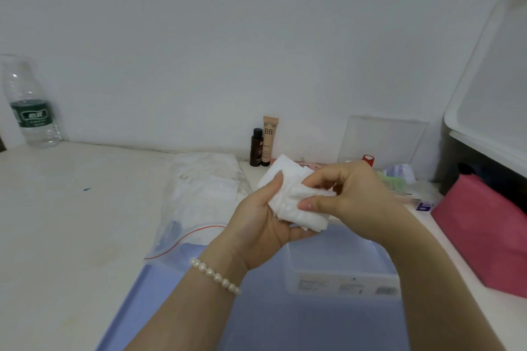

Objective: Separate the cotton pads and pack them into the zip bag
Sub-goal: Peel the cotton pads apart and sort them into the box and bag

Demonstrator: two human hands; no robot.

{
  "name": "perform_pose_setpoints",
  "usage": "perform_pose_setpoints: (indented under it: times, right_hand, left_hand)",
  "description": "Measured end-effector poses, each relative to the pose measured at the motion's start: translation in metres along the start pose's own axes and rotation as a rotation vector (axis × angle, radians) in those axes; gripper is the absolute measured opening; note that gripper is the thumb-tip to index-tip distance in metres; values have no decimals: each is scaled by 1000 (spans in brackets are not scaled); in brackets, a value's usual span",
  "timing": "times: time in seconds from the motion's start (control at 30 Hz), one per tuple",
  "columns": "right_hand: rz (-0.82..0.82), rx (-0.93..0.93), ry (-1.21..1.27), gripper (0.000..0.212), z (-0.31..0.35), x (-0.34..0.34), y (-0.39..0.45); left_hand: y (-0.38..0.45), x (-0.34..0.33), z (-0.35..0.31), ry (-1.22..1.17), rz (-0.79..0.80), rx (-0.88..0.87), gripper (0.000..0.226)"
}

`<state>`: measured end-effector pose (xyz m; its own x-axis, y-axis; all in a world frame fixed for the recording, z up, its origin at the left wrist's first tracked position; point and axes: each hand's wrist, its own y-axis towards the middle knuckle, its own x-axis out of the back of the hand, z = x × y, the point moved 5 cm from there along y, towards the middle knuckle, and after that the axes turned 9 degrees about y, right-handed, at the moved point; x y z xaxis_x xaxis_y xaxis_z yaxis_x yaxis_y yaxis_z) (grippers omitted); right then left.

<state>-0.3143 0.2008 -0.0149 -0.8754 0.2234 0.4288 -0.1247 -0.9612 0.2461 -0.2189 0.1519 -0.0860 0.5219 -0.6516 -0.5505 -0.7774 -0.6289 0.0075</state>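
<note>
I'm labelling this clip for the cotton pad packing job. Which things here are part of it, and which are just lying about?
Part of the job:
cotton pads, held in the left hand and right hand
zip bag, flat on the table, white pads inside

Just lying about:
water bottle
dark small bottle
BB cream tube
red roll
pink cloth

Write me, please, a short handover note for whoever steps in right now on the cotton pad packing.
Left hand holds the stack of cotton pads from below, thumb on top. Right hand pinches the top pad at its right edge, peeling it off. The zip bag lies on the table to the left, mouth toward you, with white pads already inside. Done: some pads packed. Left: separate the held stack, put the pads in, seal the bag.
</note>
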Motion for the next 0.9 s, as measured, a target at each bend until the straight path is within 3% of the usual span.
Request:
perform_pose_setpoints:
  times: [0.37,0.67,0.9]
  right_hand:
    - [-73,127,-136,36,1,-6,4]
    - [-59,182,-248,31,1,-6,5]
    - [-154,310,-345,20,2,-18,6]
  left_hand:
    - [0,1,-1,-20,10,-35,44]
    - [1,3,2,-58,-3,-13,48]
    - [0,4,-6,-216,-40,-59,52]
